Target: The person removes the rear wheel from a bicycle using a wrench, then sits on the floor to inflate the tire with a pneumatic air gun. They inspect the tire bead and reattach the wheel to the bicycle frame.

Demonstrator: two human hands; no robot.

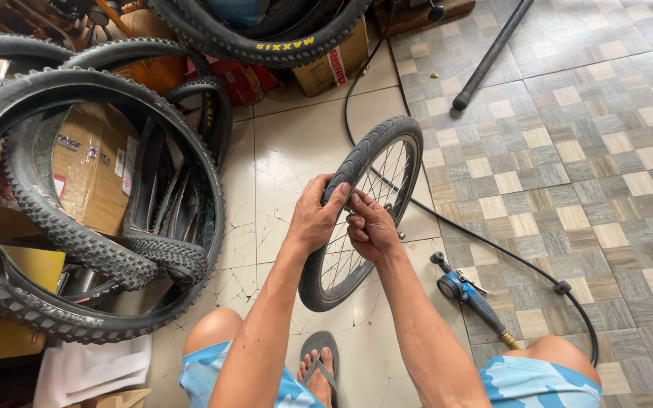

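Knees and 1 sandalled foot (320, 372) sit nearest me. Above them my left hand (316, 217) is clamped over the tyre (364, 155) of the upright wheel (341, 261), my right hand (370, 227) pinching its rim; inflator (464, 292) lies right, knobby tyres (77, 227) lean left

One spoked wheel (364, 211) upright on the floor, two hands on it, several knobby tyres (77, 204) stacked at left, one blue inflator gun (466, 295) at right, one black hose (508, 253), two cardboard boxes (88, 166) far left
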